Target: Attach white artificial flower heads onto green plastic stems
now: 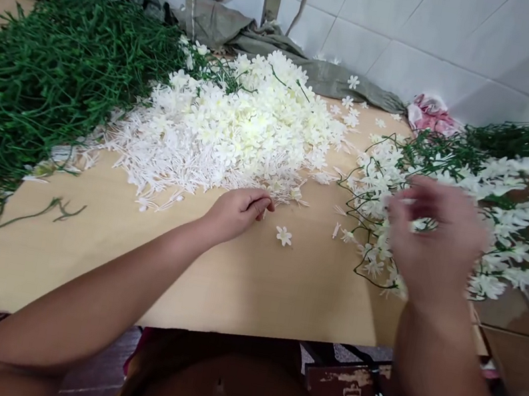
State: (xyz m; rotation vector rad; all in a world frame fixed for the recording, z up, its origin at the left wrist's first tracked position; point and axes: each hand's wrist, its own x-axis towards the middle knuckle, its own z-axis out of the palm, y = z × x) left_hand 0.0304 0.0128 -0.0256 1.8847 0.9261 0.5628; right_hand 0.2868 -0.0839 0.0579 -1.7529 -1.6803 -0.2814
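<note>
My left hand (241, 213) rests at the front edge of a heap of loose white artificial flower heads (268, 117). Its thumb and fingers are pressed together, and whatever they may hold is hidden. Just right of it a single white flower head (283, 235) lies on the table. Motion blurs my right hand (435, 237), which is over a pile of green stems with white flowers (509, 219); its fingers look curled, but their grip is unclear. Thin white stalk pieces (183, 167) spread along the near side of the heap.
A big mound of bare green plastic stems (65, 56) covers the left of the tan tabletop (249, 290). Grey-green cloth (335, 80) runs along the tiled wall. A pink and white cloth (432, 114) lies at the back right. One loose stem (38, 214) lies front left.
</note>
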